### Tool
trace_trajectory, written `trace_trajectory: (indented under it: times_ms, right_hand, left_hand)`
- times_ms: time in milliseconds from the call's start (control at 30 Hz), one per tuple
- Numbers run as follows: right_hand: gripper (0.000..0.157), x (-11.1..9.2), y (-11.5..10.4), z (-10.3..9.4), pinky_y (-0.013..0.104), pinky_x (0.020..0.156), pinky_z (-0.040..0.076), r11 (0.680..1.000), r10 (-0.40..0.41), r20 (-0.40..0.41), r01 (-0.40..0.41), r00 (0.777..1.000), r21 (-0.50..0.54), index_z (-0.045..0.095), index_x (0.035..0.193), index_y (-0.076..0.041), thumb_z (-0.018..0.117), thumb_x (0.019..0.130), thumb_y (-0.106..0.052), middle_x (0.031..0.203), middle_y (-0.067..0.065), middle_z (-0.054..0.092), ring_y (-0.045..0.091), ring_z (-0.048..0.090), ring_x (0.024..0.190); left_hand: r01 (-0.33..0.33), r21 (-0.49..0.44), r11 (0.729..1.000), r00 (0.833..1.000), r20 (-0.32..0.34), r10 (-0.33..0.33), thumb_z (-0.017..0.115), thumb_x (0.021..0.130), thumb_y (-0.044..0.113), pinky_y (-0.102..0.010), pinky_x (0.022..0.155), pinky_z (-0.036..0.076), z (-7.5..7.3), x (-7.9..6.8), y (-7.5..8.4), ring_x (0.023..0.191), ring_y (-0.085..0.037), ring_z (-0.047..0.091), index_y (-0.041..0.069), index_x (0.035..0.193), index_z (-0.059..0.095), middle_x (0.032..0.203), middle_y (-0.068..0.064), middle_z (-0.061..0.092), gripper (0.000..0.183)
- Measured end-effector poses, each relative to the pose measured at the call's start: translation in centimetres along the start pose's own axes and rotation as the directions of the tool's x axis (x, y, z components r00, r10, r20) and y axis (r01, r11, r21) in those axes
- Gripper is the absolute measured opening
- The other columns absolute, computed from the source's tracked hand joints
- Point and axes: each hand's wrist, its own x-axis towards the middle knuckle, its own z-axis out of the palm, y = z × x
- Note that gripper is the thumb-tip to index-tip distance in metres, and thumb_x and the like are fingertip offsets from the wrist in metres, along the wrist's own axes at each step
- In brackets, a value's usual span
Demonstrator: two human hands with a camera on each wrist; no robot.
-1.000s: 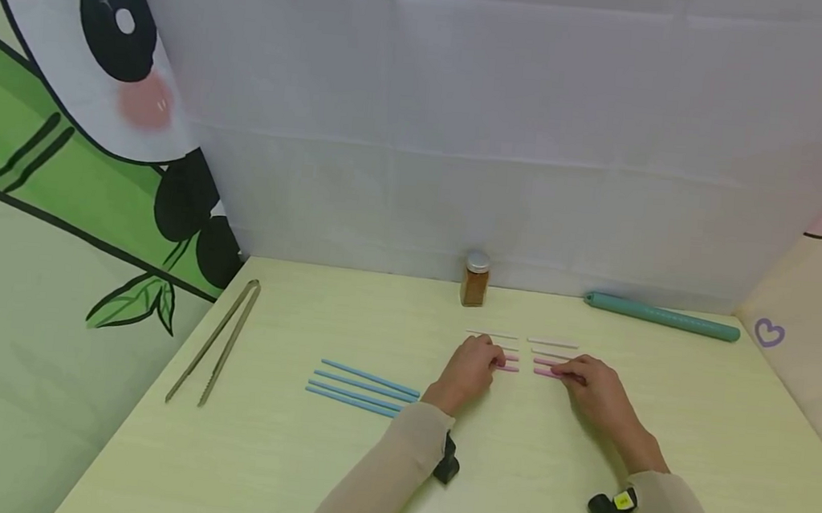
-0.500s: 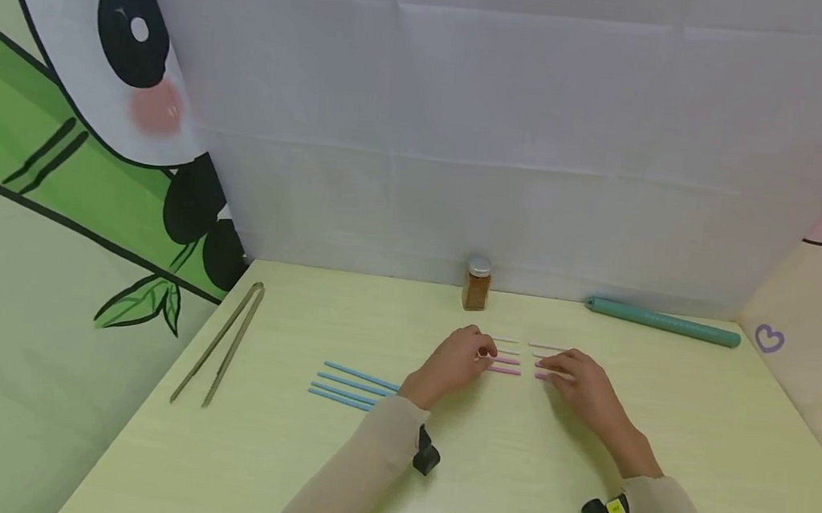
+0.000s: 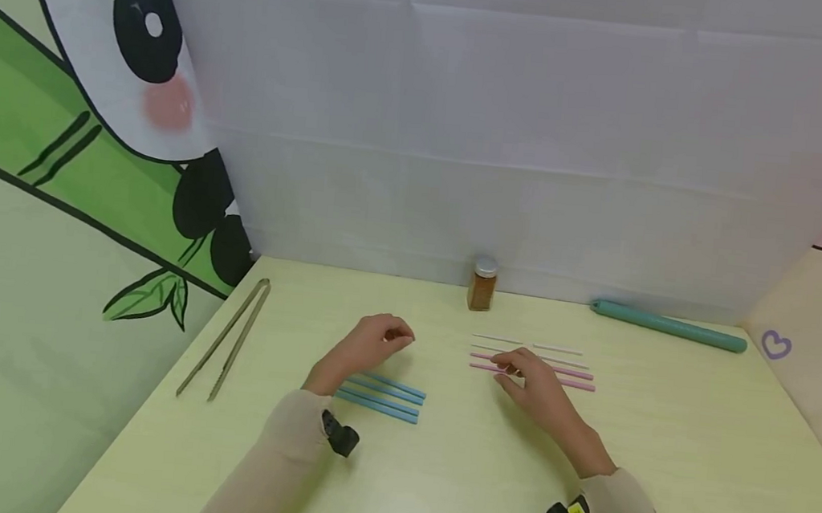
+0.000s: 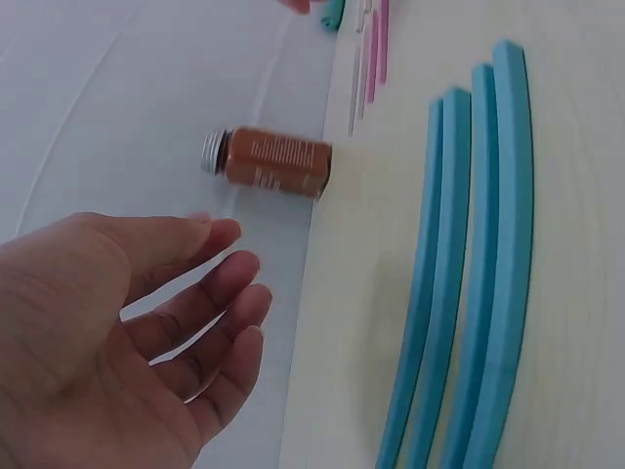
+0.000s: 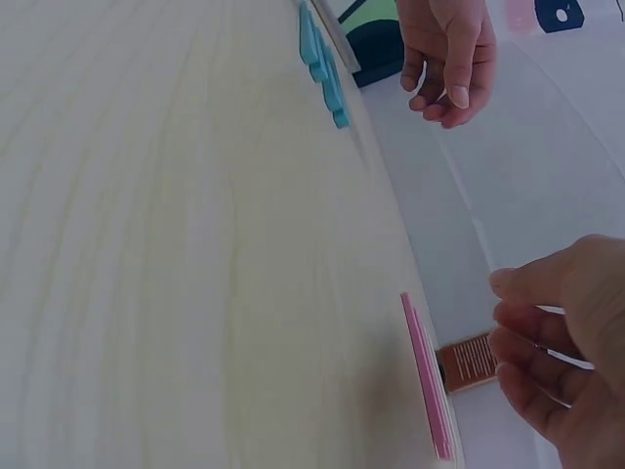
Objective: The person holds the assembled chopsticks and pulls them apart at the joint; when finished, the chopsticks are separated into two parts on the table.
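Observation:
My left hand (image 3: 368, 342) hovers over the far side of several blue sticks (image 3: 384, 409), partly covering their left ends. In the left wrist view its loosely bent fingers hold nothing, and the blue sticks (image 4: 508, 195) lie side by side on the table. The right hand (image 3: 541, 392) is over the pink sticks (image 3: 576, 374), hiding their middle. Beyond these lie thin pale sticks (image 3: 556, 349). In the right wrist view, the right hand (image 5: 576, 342) has thumb and fingers apart from each other and grips nothing; pink sticks (image 5: 425, 376) lie beside it.
Metal tongs (image 3: 240, 341) lie along the table's left side. A small brown-filled jar (image 3: 481, 290) with a silver lid stands at the back edge. A green rod (image 3: 670, 326) rests at the back right, by the pale wall cloth (image 3: 422, 209).
My left hand has moved left, away from the pink sticks to above the blue ones. The right hand has shifted left across the pink sticks, uncovering their right ends.

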Motion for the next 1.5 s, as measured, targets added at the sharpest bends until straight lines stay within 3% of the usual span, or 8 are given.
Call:
trace_trajectory:
  times_ms: [267, 400, 500, 700, 900, 1300, 1500]
  right_hand:
    - [0.027, 1.4, -1.4, 2.7, 0.037, 0.080, 0.053, 0.993, -0.023, -0.004, 0.023, 1.000, 0.119, 0.065, 0.114, -0.003, 0.068, 0.087, -0.008, 0.100, 0.008, 0.065, 0.019, 0.061, 0.089]
    - [0.026, 1.9, -2.0, 4.2, 0.033, 0.078, 0.053, 0.982, -0.008, -0.010, 0.009, 1.000, 0.188, 0.066, 0.111, -0.002, 0.069, 0.087, -0.008, 0.099, 0.008, 0.066, 0.019, 0.061, 0.088]
    - [0.026, 2.2, -2.7, 5.3, 0.029, 0.078, 0.052, 0.970, 0.024, 0.016, -0.027, 1.000, 0.241, 0.066, 0.111, -0.003, 0.069, 0.087, -0.011, 0.096, 0.005, 0.066, 0.016, 0.060, 0.087]
    - [0.026, 2.3, -3.5, 7.4, 0.024, 0.079, 0.050, 0.953, 0.040, 0.081, -0.062, 0.996, 0.297, 0.065, 0.113, -0.005, 0.068, 0.090, -0.016, 0.096, -0.001, 0.064, 0.012, 0.057, 0.087]
    - [0.023, 2.5, -3.9, 8.7, 0.028, 0.084, 0.048, 0.962, 0.034, 0.110, -0.063, 0.993, 0.267, 0.067, 0.110, -0.011, 0.069, 0.089, -0.021, 0.100, -0.005, 0.065, 0.011, 0.057, 0.092]
    - [0.005, 2.6, -4.7, 9.2, 0.034, 0.084, 0.046, 0.990, -0.015, 0.131, -0.004, 0.991, 0.143, 0.071, 0.093, -0.016, 0.069, 0.088, -0.016, 0.096, -0.004, 0.061, 0.013, 0.054, 0.095]
    - [0.005, 2.5, -5.0, 9.1, 0.034, 0.083, 0.046, 0.991, -0.020, 0.129, 0.002, 0.991, 0.131, 0.070, 0.093, -0.014, 0.068, 0.088, -0.014, 0.097, -0.003, 0.060, 0.014, 0.054, 0.094]
  left_hand:
    - [0.099, -0.002, 0.995, 0.993, -0.066, -0.099, 0.057, 0.097, 0.018, -0.039, 0.081, 0.049, -3.0, -2.3, -4.9, 0.092, -0.020, 0.059, 0.005, 0.108, 0.068, 0.102, -0.006, 0.067, 0.020]
    - [0.150, 0.003, 0.989, 0.988, -0.040, -0.149, 0.057, 0.097, 0.017, -0.041, 0.085, 0.049, -3.3, -3.1, -6.9, 0.096, -0.022, 0.060, 0.007, 0.106, 0.068, 0.105, -0.007, 0.066, 0.018]
    - [0.149, -0.003, 0.989, 0.989, -0.007, -0.149, 0.057, 0.096, 0.014, -0.043, 0.088, 0.048, -3.3, -3.6, -7.8, 0.099, -0.024, 0.061, 0.007, 0.105, 0.068, 0.107, -0.008, 0.066, 0.015]
    - [0.092, -0.044, 0.995, 0.995, 0.034, -0.091, 0.061, 0.093, 0.010, -0.040, 0.088, 0.048, -3.0, -3.8, -8.4, 0.097, -0.024, 0.060, 0.005, 0.104, 0.068, 0.105, -0.010, 0.065, 0.014]
    - [0.071, -0.064, 0.995, 0.996, 0.064, -0.067, 0.065, 0.091, 0.014, -0.040, 0.089, 0.046, -2.6, -3.7, -8.8, 0.099, -0.022, 0.058, 0.009, 0.104, 0.069, 0.104, -0.006, 0.062, 0.014]
    - [0.038, 0.032, 0.999, 0.997, 0.073, -0.040, 0.069, 0.088, 0.013, -0.030, 0.072, 0.041, -2.2, -3.7, -7.7, 0.076, -0.013, 0.046, 0.011, 0.084, 0.068, 0.084, -0.002, 0.055, 0.004]
    - [0.035, 0.029, 0.999, 0.996, 0.076, -0.037, 0.068, 0.088, 0.010, -0.031, 0.075, 0.045, -2.2, -3.9, -7.4, 0.078, -0.011, 0.053, 0.011, 0.083, 0.066, 0.084, 0.001, 0.060, 0.005]
